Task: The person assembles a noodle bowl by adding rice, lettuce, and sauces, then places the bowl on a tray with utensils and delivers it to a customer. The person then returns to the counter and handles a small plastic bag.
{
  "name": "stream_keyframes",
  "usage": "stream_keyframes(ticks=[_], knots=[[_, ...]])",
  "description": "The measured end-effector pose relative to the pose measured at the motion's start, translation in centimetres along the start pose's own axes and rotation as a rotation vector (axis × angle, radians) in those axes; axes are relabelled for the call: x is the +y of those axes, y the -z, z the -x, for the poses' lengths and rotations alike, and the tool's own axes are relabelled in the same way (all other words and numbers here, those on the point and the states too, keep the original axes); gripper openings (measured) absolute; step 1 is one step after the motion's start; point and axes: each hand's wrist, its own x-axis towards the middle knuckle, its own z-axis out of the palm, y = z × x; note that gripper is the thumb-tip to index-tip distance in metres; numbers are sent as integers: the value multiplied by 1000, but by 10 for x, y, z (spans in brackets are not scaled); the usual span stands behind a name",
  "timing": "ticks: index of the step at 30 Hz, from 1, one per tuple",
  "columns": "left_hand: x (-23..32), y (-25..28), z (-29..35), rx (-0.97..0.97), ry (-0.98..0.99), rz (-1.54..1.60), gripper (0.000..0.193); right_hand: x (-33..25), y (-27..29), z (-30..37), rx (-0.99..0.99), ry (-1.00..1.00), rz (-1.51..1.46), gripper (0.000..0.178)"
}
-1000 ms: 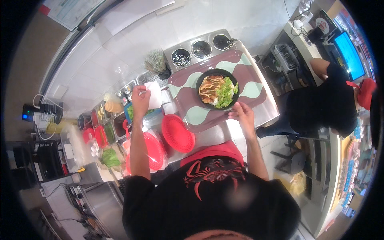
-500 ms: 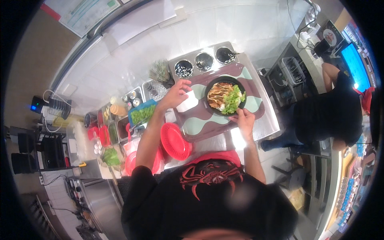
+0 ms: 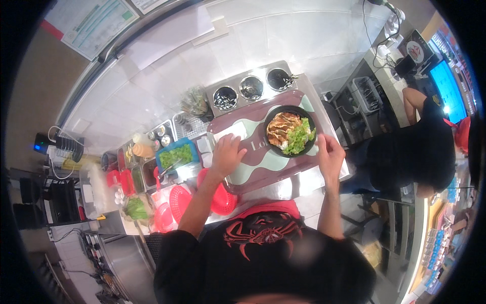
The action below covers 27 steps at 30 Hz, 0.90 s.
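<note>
On a brown and pale green patterned tray (image 3: 263, 167) stands a black round bowl (image 3: 312, 120). Sauced, browned food (image 3: 281, 126) and green lettuce (image 3: 299, 138) fill it. My left hand (image 3: 229, 156) is over the tray's left part, fingers apart, the tips at the near edge of a white folded napkin (image 3: 234, 130). Just right of the bowl, my right hand (image 3: 330, 156) is closed with its fingers curled in, over the tray's right edge. Whether anything is between those fingers is hidden.
Behind the tray, a metal holder has three round wells of cutlery (image 3: 251, 88). To the left are a blue tray of chopped greens (image 3: 176, 157), red baskets (image 3: 223, 200) and sauce bottles (image 3: 143, 150). A person in dark clothes (image 3: 410, 152) stands at the right.
The white napkin now lies flat on the tray, and my left hand has drawn back toward its near edge. My right hand has moved from the bowl's near rim to its right side.
</note>
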Motion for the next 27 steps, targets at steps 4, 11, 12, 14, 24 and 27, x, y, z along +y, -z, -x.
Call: stream_keyframes(ticks=[4,11,12,14,24,27], knots=[[3,12,-11,-75,59,21,48,-36,-25,-59,-36,286,107,25],[14,7,-124,179,-100,85,47,-33,-124,-195,-232,633,739,30],[17,0,-145,199,-121,16,43,-37,-139,-204,-344,539,914,31],[5,-18,-168,-30,-25,-46,37,-29,-164,-222,-506,503,1183,35],[9,-20,-204,-126,-67,-214,21,-17,-189,-229,-229,724,1189,14],[4,-13,-193,-155,-123,-168,24,-56,-162,-216,-237,661,1106,14]])
